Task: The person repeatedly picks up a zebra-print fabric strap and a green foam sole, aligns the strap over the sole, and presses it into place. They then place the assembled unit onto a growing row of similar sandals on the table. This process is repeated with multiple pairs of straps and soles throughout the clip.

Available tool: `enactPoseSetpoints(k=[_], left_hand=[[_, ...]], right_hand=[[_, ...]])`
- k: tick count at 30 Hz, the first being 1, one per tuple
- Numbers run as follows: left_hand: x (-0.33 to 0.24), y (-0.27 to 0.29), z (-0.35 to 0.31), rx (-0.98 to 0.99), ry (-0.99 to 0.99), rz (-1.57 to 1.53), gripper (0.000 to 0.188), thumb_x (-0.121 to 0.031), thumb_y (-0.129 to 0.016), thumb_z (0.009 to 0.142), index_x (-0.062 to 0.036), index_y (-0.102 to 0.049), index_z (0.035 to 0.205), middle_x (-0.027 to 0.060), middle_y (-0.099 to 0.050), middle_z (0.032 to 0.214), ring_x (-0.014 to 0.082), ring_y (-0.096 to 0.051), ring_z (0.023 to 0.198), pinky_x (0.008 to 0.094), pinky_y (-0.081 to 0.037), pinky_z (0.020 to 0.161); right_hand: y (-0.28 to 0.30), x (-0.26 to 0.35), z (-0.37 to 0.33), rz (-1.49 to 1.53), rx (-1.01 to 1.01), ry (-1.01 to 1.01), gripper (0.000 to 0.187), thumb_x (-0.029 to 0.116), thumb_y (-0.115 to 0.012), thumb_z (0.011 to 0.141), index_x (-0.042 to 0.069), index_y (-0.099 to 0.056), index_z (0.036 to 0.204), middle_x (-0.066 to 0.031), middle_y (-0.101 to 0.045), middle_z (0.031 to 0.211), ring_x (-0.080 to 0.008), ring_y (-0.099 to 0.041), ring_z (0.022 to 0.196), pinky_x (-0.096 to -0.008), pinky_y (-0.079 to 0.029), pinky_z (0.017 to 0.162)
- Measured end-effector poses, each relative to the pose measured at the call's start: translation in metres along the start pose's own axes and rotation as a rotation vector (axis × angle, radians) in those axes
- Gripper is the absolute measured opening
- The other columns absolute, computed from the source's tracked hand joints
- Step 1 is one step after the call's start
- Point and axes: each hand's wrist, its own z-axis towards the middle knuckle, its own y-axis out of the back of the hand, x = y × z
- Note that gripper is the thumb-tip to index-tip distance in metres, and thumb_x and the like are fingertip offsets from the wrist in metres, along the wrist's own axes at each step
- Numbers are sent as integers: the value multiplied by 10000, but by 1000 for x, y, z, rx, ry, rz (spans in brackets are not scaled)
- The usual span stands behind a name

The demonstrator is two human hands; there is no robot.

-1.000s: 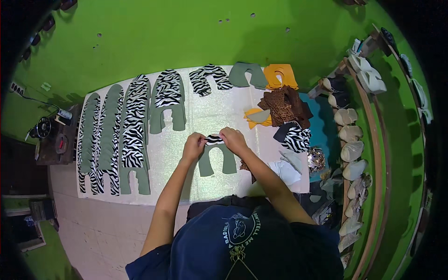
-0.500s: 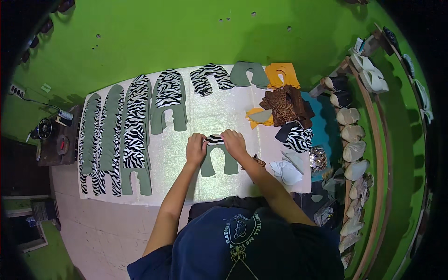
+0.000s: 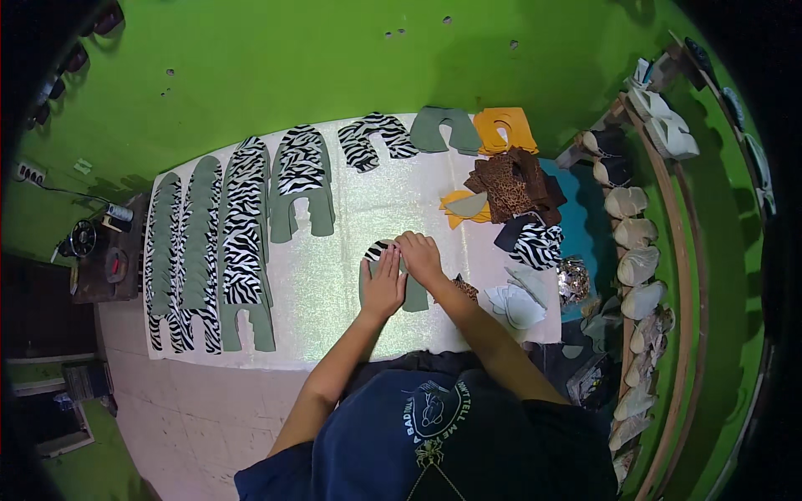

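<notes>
A green wall (image 3: 326,71) fills the scene beyond the hands at 12 o'clock, and against it stands a table (image 3: 334,288) with a pale, glittery cover. Taking the hands as the centre of the dial, a row of pale shoe-shaped forms (image 3: 637,265) stands at 3 o'clock, beyond the table's edge. Long rows of overlapping green and zebra-print pieces (image 3: 198,242) lie toward 9 o'clock, with a shorter overlapped group (image 3: 303,171) between 10 and 11. Leopard-print material (image 3: 505,192) is heaped near 2 o'clock, and an orange-yellow stack (image 3: 515,134) sits at 1. At the dial's centre, on the table, a green arch-shaped piece (image 3: 415,296) lies with its opening toward 6 o'clock. The left hand (image 3: 384,288) lies open over it, fingers straight and pointing to 12. The right hand (image 3: 419,255), fingers bent, meets the left fingertips at the arch's top; whether it pinches anything I cannot tell. Smallest is the zebra-print strip (image 3: 377,250) along that top, partly hidden by the fingers.
</notes>
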Motion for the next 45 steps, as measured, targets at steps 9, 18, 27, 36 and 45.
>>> enactPoseSetpoints(k=[9, 18, 27, 36, 45], left_hand=[[30, 21, -20, -37, 50, 23, 502, -246, -386, 882, 16, -370, 1310, 162, -366, 1372, 263, -365, 1264, 555, -76, 1054], [32, 14, -22, -71, 45, -27, 508, -204, -379, 859, 56, -372, 1295, 203, -360, 1363, 308, -351, 1267, 510, -147, 1064], [35, 19, -23, 107, 58, -36, 659, -345, -396, 818, -28, -266, 1381, 167, -206, 1451, 278, -143, 1363, 480, -76, 1082], [36, 16, -23, 68, 73, 43, 590, -296, -367, 851, -29, -288, 1371, 141, -258, 1438, 249, -261, 1325, 503, -89, 1076], [32, 10, -25, -67, 68, 45, 548, -199, -392, 845, -13, -308, 1353, 146, -301, 1415, 254, -307, 1301, 509, -111, 1072]], right_hand=[[-5, 1, -2, -35, -49, -5, 180, 148, -510, 759, 133, -558, 931, -2, -539, 872, -164, -537, 809, -314, -401, 699], [4, 26, -1, 49, -55, -58, 292, 116, -510, 767, 95, -556, 1054, -48, -552, 984, -207, -529, 919, -328, -407, 773], [-14, 63, -4, 546, 383, 149, 620, 334, -382, 922, -39, -184, 1377, -203, -164, 1447, -307, -143, 1353, -380, -138, 1102], [-10, 56, -4, 450, 378, 43, 628, 373, -357, 924, -36, -198, 1373, -210, -179, 1442, -320, -174, 1343, -381, -134, 1101], [5, 20, -29, 32, 335, -37, 629, 445, -253, 932, 13, -220, 1387, -122, -173, 1469, -215, -180, 1353, -467, -112, 1081]])
